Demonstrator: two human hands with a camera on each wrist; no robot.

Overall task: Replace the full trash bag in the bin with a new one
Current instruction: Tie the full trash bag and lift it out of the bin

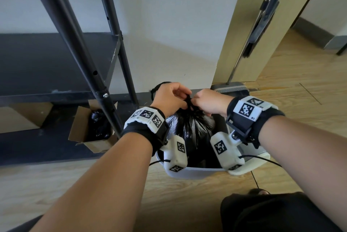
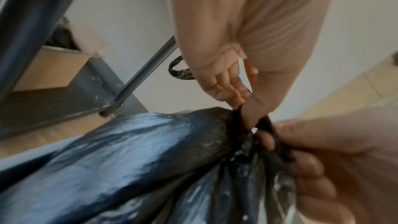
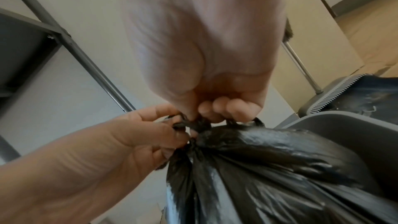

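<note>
the full black trash bag [image 1: 189,128] sits inside the grey bin [image 1: 189,172], which stands on the wooden floor [image 1: 293,100] at the foot of the white wall. the bag's mouth is gathered into a twisted neck above the bin's rim. the left hand [image 1: 170,98] has its fingers curled and clamped on the neck from the left side; a loop of black bag handle [image 1: 156,87] shows past its knuckles. the right hand [image 1: 210,103] pinches the same neck from the right, thumb and fingers pressed together on the plastic. the two hands almost touch over the knot. in the right wrist view the right fingers [image 3: 232,110] are bunched on the knot.

left of the bin, a cardboard box [image 1: 88,132] holding black bags stands on the floor under the dark metal shelf [image 1: 56,62]. behind the bin, at the wall corner, a dustpan [image 1: 232,88] and a broom handle [image 1: 262,17] lean upright.
</note>
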